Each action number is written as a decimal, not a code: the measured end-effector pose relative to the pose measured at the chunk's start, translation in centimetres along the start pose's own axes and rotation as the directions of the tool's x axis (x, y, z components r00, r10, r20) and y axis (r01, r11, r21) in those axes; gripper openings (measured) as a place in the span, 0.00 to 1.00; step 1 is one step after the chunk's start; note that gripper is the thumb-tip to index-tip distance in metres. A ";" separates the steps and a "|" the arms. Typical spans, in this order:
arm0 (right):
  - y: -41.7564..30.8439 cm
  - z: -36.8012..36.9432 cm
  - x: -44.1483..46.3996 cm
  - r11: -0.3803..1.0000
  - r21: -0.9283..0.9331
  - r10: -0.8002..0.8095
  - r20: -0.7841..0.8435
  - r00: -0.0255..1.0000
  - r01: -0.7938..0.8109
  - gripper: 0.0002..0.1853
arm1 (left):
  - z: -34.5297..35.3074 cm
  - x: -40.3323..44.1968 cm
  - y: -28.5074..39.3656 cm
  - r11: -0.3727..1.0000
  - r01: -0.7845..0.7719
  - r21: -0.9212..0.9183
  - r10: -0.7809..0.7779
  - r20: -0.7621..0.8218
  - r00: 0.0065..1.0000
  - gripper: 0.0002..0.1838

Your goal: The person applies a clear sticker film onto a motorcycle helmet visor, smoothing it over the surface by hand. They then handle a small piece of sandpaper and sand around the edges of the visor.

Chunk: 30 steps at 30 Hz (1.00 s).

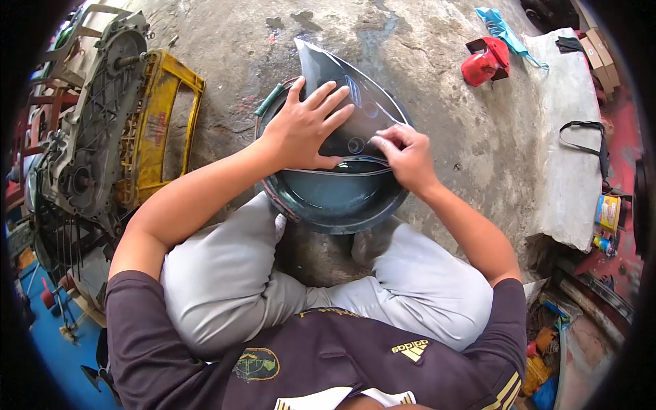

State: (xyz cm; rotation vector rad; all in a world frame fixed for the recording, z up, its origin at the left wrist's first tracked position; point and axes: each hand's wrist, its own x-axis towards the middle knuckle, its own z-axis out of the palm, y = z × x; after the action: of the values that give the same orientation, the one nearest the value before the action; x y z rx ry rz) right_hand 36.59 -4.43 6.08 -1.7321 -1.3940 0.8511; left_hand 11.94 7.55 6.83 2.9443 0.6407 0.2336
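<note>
One left hand (307, 126) spread open across a dark panel (365, 123), right hand (410, 156) half-curled at its edge, hold unclear

Dark short-sleeved shirt (328, 362); pale grey trousers (222, 283)

basin (335, 226): black | panel (362, 125): dark grey, pale-edged, blue marking (353, 92) | grip (271, 100): green | trousers (219, 280): pale grey | shirt (321, 369): dark purplish-brown, yellow lettering (410, 347), yellow sleeve stripes (507, 392), green badge (257, 364) bordered yellow | frame (152, 130): yellow | cover (486, 63): red | cloth (502, 29): light blue | floor (471, 157): mottled grey, darker stains | slab (564, 157): pale grey
</note>
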 end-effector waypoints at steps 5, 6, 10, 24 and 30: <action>2.5 -0.9 3.6 0.948 0.224 0.249 -0.068 0.966 -0.228 0.06 | -0.2 -0.2 -0.1 1.000 0.001 0.001 -0.001 0.007 1.000 0.52; 1.5 -0.5 3.0 0.964 0.161 0.222 -0.044 0.974 -0.212 0.07 | -0.1 -0.1 0.0 1.000 0.004 -0.003 -0.004 0.012 1.000 0.52; -0.3 1.1 1.2 0.998 -0.067 -0.014 -0.054 0.998 0.011 0.08 | -0.1 -0.2 -0.2 1.000 0.002 -0.029 -0.002 -0.006 1.000 0.52; 1.0 1.4 3.3 0.971 -0.226 -0.119 -0.204 0.972 0.071 0.08 | 0.5 -0.7 -0.4 0.995 -0.002 -0.096 -0.004 -0.063 0.998 0.51; -0.8 2.6 1.4 0.885 -0.363 -0.363 -0.142 0.921 0.292 0.06 | 0.6 -0.8 -0.6 0.994 -0.001 -0.106 -0.008 -0.081 0.997 0.50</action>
State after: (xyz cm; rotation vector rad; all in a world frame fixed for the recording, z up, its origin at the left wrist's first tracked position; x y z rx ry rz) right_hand 34.24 -2.54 5.39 -1.6972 -1.6975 0.2454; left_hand 11.08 7.68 6.08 2.8444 0.6239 0.3771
